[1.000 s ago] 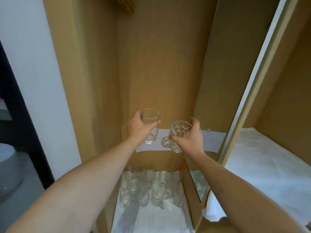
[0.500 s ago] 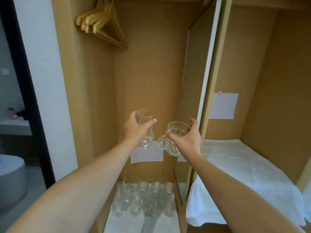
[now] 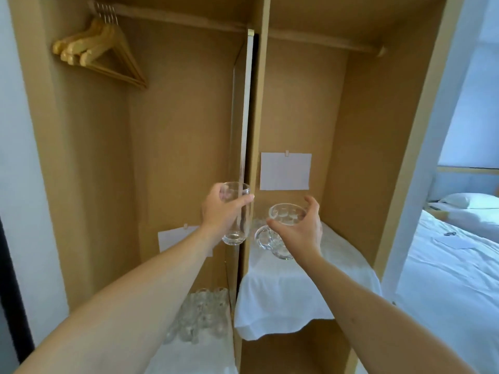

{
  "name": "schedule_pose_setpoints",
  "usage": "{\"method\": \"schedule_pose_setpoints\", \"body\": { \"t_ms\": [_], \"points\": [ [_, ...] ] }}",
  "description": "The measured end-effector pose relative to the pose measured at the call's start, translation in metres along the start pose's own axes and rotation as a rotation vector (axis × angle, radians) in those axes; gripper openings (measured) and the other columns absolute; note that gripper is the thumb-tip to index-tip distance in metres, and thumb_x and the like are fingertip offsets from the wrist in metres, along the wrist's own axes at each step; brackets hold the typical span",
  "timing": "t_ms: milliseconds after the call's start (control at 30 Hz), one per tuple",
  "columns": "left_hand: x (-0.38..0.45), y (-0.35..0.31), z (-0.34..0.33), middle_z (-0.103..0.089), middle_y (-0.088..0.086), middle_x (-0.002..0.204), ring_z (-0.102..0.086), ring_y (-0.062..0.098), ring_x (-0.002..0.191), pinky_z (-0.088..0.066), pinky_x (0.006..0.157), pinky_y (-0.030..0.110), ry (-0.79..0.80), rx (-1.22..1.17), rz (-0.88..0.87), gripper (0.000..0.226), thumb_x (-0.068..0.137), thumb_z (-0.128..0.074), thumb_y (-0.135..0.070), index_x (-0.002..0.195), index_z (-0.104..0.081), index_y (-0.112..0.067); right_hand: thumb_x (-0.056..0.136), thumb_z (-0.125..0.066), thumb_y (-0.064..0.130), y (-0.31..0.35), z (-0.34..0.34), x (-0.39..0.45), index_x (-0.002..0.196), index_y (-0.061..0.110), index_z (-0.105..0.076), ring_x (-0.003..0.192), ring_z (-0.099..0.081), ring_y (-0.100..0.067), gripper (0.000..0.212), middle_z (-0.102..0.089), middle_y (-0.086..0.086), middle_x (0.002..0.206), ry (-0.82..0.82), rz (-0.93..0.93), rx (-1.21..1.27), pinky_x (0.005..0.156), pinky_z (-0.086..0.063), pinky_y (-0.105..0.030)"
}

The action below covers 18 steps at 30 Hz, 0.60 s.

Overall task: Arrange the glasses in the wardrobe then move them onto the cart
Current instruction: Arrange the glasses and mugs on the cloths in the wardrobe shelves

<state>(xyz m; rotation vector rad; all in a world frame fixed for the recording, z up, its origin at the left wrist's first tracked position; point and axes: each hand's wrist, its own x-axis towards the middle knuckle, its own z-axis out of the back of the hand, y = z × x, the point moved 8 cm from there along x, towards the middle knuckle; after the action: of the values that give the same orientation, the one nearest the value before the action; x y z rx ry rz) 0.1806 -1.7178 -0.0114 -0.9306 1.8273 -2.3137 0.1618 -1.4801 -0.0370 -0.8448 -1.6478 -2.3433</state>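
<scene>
Tall glass [image 3: 237,213] gripped upright by left hand [image 3: 220,211], held at divider edge. Handled mug [image 3: 280,230] pinched at rim by right hand [image 3: 302,229], over near part of cloth-covered shelf [image 3: 283,292]. Shelf lies right and below; right hand nearer. Remaining glasses [image 3: 199,314] grouped low left.

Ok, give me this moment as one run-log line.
left hand: holds tall glass | right hand: holds glass mug | over cloth-covered shelf | remaining glasses lower left
</scene>
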Motion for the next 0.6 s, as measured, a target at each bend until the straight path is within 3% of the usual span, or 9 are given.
{"method": "schedule_pose_setpoints", "body": {
  "t_ms": [67, 167, 300, 433, 500, 600],
  "points": [
    [-0.007, -0.008, -0.025, -0.063, -0.01, 0.11, -0.06, 0.011, 0.104, -0.046, 0.078, 0.028, 0.046, -0.021, 0.007, 0.054, 0.072, -0.085, -0.052, 0.112, -0.056, -0.03, 0.056, -0.091, 0.051, -0.007, 0.025, 0.001, 0.144, 0.038, -0.029, 0.121, -0.051, -0.017, 0.109, -0.054, 0.007, 0.128, -0.023, 0.003, -0.019, 0.106, -0.045, -0.046],
    [-0.016, -0.013, -0.062, -0.063, -0.003, 0.12, -0.061, 0.018, 0.11, -0.052, 0.091, 0.036, 0.105, -0.034, 0.029, 0.065, 0.073, -0.085, -0.05, 0.124, -0.056, -0.024, 0.055, -0.091, 0.052, -0.023, 0.06, 0.003, 0.144, 0.037, -0.03, 0.121, -0.051, -0.017, 0.11, -0.054, 0.008, 0.128, -0.065, -0.006, -0.05, 0.107, -0.044, -0.044],
    [-0.023, -0.014, -0.105, -0.061, -0.01, 0.122, -0.058, 0.012, 0.112, -0.049, 0.093, 0.032, 0.139, -0.046, 0.033, 0.078, 0.07, -0.087, -0.053, 0.134, -0.055, -0.024, 0.054, -0.091, 0.054, -0.045, 0.093, 0.01, 0.143, 0.037, -0.031, 0.124, -0.051, -0.017, 0.109, -0.056, 0.007, 0.129, -0.104, -0.038, -0.081, 0.102, -0.041, -0.035],
    [-0.02, -0.008, -0.152, -0.062, -0.01, 0.117, -0.06, 0.013, 0.111, -0.052, 0.097, 0.04, 0.207, -0.088, 0.056, 0.071, 0.065, -0.089, -0.052, 0.123, -0.057, -0.027, 0.052, -0.091, 0.059, -0.071, 0.118, 0.019, 0.138, 0.043, -0.031, 0.119, -0.051, -0.015, 0.106, -0.055, 0.008, 0.127, -0.146, -0.063, -0.126, 0.093, -0.037, -0.03],
    [-0.016, -0.003, -0.176, -0.062, -0.01, 0.114, -0.06, 0.014, 0.111, -0.051, 0.1, 0.045, 0.234, -0.101, 0.067, 0.067, 0.059, -0.087, -0.055, 0.113, -0.055, -0.032, 0.05, -0.09, 0.061, -0.085, 0.129, 0.025, 0.137, 0.045, -0.031, 0.117, -0.051, -0.015, 0.107, -0.055, 0.008, 0.126, -0.176, -0.084, -0.145, 0.093, -0.038, -0.03],
    [-0.008, 0.007, -0.209, -0.063, -0.01, 0.115, -0.06, 0.015, 0.112, -0.05, 0.101, 0.047, 0.261, -0.094, 0.087, 0.073, 0.053, -0.084, -0.061, 0.113, -0.055, -0.033, 0.047, -0.088, 0.063, -0.109, 0.139, 0.04, 0.138, 0.043, -0.034, 0.117, -0.051, -0.016, 0.108, -0.056, 0.007, 0.125, -0.207, -0.109, -0.167, 0.099, -0.045, -0.036]
  ]
}}
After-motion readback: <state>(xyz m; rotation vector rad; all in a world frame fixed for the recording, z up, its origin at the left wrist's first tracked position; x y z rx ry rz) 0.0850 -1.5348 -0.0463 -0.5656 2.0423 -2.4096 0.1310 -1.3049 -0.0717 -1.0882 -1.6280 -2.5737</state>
